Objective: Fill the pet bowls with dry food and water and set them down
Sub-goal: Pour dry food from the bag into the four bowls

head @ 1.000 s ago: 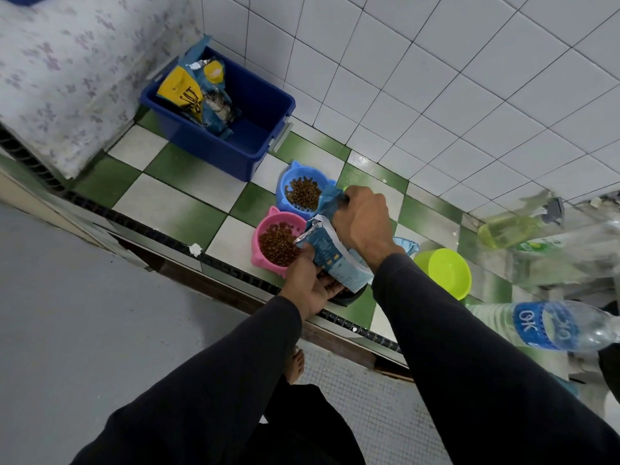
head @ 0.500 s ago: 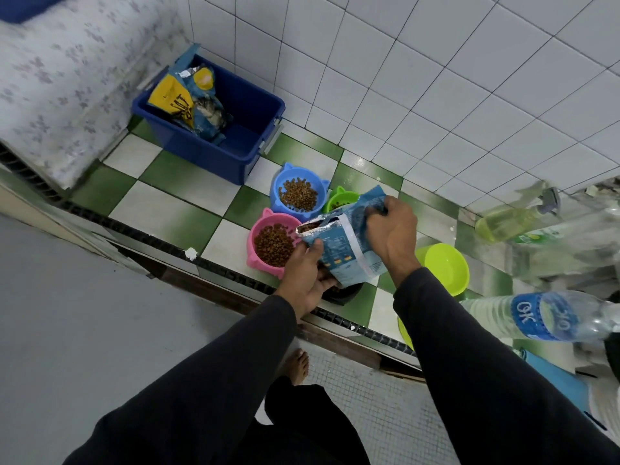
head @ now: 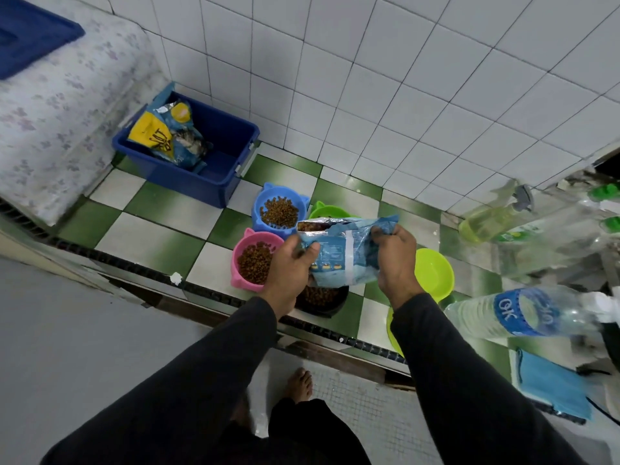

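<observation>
Both hands hold a light blue dry food bag (head: 342, 253) upright over the bowls, its open top showing kibble. My left hand (head: 288, 266) grips its left edge and my right hand (head: 394, 260) pinches the top right corner. A blue bowl (head: 280, 211) and a pink bowl (head: 255, 260) on the green and white floor hold kibble. Under the bag a black bowl (head: 322, 298) also holds kibble. A green bowl (head: 327, 211) peeks out behind the bag. A lime bowl (head: 432, 273) sits empty at the right.
A blue bin (head: 208, 162) with other food bags stands by the tiled wall. A large water bottle (head: 523, 313) lies at the right, with a spray bottle (head: 486, 219) beyond it and a blue cloth (head: 550, 384) below. A floor track (head: 134, 270) crosses in front.
The bag has been tipped back from pouring to upright and lifted a little. My right hand has shifted right to the bag's top corner.
</observation>
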A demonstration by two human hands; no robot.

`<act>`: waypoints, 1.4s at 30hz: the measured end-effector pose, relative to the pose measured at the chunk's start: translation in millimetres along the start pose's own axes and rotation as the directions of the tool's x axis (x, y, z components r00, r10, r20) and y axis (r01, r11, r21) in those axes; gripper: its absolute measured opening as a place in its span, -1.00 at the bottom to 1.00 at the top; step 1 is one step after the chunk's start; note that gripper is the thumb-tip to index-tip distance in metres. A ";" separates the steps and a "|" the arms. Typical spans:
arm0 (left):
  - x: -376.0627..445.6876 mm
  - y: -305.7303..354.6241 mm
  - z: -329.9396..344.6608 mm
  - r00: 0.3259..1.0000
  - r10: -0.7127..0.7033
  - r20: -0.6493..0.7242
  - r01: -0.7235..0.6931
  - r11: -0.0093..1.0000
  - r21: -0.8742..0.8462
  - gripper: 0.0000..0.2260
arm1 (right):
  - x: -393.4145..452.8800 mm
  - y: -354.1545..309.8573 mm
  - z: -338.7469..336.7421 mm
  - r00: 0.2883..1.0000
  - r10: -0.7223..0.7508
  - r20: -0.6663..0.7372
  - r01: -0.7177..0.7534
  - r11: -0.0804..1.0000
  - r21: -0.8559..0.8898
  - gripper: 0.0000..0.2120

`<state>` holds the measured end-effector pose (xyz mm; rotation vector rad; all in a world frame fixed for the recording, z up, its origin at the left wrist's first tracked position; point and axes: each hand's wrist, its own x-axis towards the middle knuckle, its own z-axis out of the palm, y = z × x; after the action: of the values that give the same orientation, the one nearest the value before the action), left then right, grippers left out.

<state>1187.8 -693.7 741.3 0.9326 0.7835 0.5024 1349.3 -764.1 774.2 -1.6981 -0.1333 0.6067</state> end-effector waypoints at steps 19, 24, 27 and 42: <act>30.1 59.4 38.8 0.967 0.163 0.196 -0.225 0.908 0.354 -0.64 | 33.0 -25.5 -16.8 0.958 0.258 0.128 -0.287 0.813 0.507 -0.65; 44.2 70.3 48.5 0.950 0.250 0.185 -0.309 0.824 0.475 -0.83 | 45.3 -34.5 -20.8 0.955 0.254 0.155 -0.297 0.798 0.525 -0.71; 51.8 75.2 50.6 0.943 0.297 0.147 -0.330 0.796 0.507 -0.91 | 51.7 -39.6 -24.2 0.962 0.217 0.163 -0.270 0.816 0.510 -0.79; 78.2 79.6 71.3 0.977 0.214 -0.012 -0.202 0.937 0.286 -0.77 | 68.9 -70.2 -45.3 0.996 0.010 0.086 -0.035 0.957 0.288 -0.89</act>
<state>1287.9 -635.9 805.8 1.2843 0.8132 0.6065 1445.9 -759.6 822.9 -1.3930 -0.0802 0.6805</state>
